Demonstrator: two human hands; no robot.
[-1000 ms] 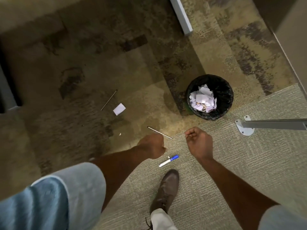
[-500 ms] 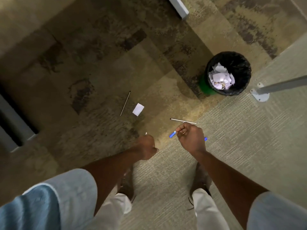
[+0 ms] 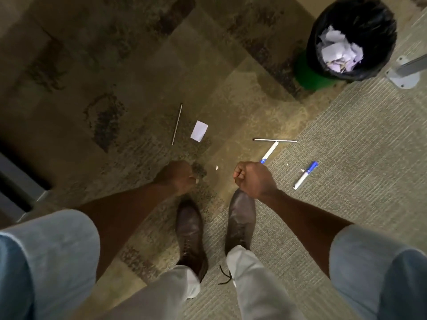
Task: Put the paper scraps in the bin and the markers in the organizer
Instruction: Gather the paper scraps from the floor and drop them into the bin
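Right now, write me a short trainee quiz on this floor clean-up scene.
1. True or false: the black-lined round bin already holds crumpled white paper.
2. What does the right hand grip in its fingers? A) a white marker with a blue band B) a thin metal rod C) a flat paper scrap
3. How many markers lie loose on the grey carpet?

Key:
1. True
2. A
3. One, the blue-capped white marker
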